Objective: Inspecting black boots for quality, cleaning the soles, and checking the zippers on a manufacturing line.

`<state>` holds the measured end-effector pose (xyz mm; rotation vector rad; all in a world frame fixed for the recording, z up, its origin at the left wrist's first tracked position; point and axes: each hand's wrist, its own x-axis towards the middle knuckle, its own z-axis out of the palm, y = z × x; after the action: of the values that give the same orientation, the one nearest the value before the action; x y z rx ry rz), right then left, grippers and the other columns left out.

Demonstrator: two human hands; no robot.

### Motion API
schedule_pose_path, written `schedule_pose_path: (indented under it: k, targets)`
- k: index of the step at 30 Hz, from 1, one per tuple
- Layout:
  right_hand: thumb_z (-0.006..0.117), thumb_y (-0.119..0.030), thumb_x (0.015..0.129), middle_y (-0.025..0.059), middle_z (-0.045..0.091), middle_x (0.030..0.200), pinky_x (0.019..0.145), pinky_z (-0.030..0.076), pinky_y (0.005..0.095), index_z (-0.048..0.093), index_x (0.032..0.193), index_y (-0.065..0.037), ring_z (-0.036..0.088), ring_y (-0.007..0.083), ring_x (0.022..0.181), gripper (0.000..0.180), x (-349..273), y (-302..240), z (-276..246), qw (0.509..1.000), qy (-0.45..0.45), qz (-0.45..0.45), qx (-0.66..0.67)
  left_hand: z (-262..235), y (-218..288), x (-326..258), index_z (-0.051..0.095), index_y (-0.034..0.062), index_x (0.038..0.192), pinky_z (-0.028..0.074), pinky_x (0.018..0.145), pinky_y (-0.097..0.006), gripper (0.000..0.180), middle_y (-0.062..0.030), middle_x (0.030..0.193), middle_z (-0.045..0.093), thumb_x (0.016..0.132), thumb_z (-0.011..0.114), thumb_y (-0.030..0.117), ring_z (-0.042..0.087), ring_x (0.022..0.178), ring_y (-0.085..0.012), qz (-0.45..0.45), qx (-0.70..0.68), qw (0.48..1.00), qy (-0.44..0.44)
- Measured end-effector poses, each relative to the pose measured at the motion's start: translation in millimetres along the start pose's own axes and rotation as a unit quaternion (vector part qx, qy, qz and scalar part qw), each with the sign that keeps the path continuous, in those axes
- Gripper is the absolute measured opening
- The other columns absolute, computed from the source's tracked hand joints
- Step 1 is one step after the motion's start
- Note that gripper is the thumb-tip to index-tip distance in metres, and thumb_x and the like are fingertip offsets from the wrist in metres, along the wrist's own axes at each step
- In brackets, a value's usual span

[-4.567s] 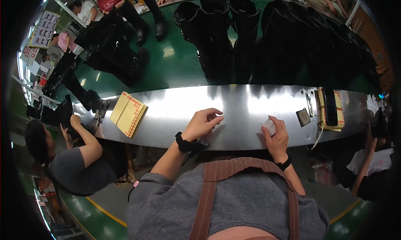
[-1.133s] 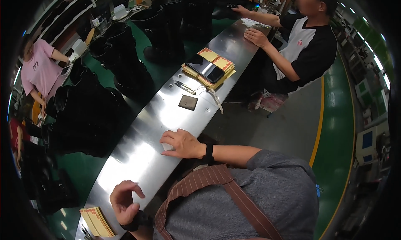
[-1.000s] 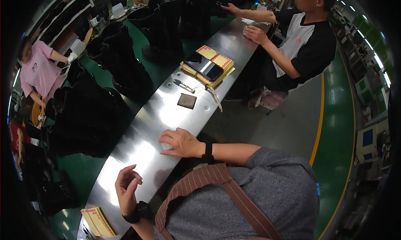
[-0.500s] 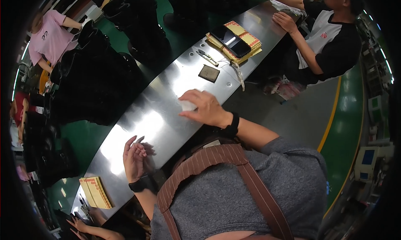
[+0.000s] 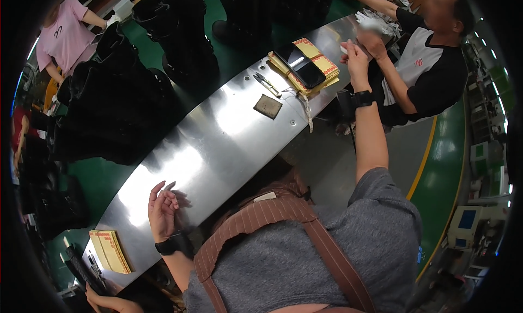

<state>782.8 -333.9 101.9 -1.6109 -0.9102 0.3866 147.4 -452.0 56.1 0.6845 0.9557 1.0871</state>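
My right hand [image 5: 357, 62] is stretched out over the far right end of the metal table [image 5: 218, 144], close to a co-worker's hand [image 5: 372, 43]. Its fingers pinch a small white piece [image 5: 344, 50], mostly hidden by them. My left hand [image 5: 163, 209] hovers over the left part of the table with curled fingers. A thin greyish tip [image 5: 170, 185] pokes out beside its fingertips; what it belongs to is hidden. Between my hands lie a dark square pad [image 5: 268, 106], thread snips [image 5: 267, 85] and a phone [image 5: 298, 67] on a stack of yellow cards [image 5: 332, 68].
Tall black boots [image 5: 109, 106] stand along the table's far side. A white pile [image 5: 378, 21] lies by the co-worker in a black-and-white shirt [image 5: 425, 68]. Another yellow card stack [image 5: 111, 250] sits at the left end, where another person's hand [image 5: 103, 302] holds a black strip-like piece [image 5: 84, 272].
My right hand has moved from mid-table far to the right, carrying the white piece toward the co-worker. My left hand keeps its curled pose. At lower left, a black piece has come into the other person's hand.
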Motion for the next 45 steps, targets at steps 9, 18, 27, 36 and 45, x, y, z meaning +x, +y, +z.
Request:
schedule_pose_path:
  k: [9,18,27,36,45]
  targets:
    - [0.049,-0.016,0.094,0.0168,0.067,0.118,0.095,0.047,0.0376,0.065,0.123,-0.013,0.063,0.0311,0.112,0.033,57.2,70.7,9.9,0.904,-0.162,-0.028,-0.395,4.3,0.4,0.6,0.048,-0.0020,0.131,0.052,0.065,-0.024,0.033,-0.0087,0.087,0.061,0.101,0.050,0.010,0.059,0.072,-0.0126,-0.001,-0.006,1.000,0.011]
    - [0.059,-0.022,0.088,0.0179,0.071,0.104,0.084,0.051,0.0375,0.069,0.108,-0.002,0.068,0.0310,0.098,0.030,88.7,106.2,0.3,0.922,-0.192,-0.067,-0.331,-3.8,2.0,-0.8,0.050,-0.0014,0.128,0.054,0.068,-0.028,0.032,-0.0107,0.088,0.064,0.099,0.054,0.013,0.063,0.076,-0.0159,-0.031,-0.032,0.999,0.015]
    - [0.058,-0.017,0.098,0.0110,0.067,0.107,0.084,0.049,0.0345,0.065,0.114,-0.002,0.064,0.0219,0.095,0.023,-35.0,-48.0,69.3,0.918,-0.177,-0.296,-0.194,-9.3,2.5,-4.0,0.049,-0.0002,0.129,0.056,0.065,-0.025,0.031,-0.0106,0.087,0.064,0.100,0.051,0.011,0.066,0.074,-0.0150,-0.045,-0.065,0.997,-0.021]
    - [0.070,-0.017,0.086,0.0079,0.054,0.066,0.060,0.037,0.0398,0.056,0.069,-0.006,0.052,0.0281,0.061,0.024,-284.6,-82.9,165.2,0.798,-0.438,-0.390,-0.137,-10.5,-0.6,-2.7,0.047,-0.0018,0.129,0.057,0.065,-0.026,0.032,-0.0112,0.088,0.063,0.100,0.050,0.011,0.066,0.074,-0.0158,-0.038,-0.049,0.998,-0.019]
    - [0.071,-0.019,0.085,0.0075,0.049,0.061,0.058,0.033,0.0391,0.051,0.063,-0.007,0.048,0.0278,0.057,0.032,-301.5,-62.1,176.8,0.812,-0.380,-0.410,-0.167,-16.0,4.1,1.3,0.047,-0.0018,0.129,0.057,0.066,-0.026,0.032,-0.0107,0.090,0.063,0.101,0.050,0.012,0.066,0.075,-0.0159,-0.071,-0.065,0.993,-0.061]
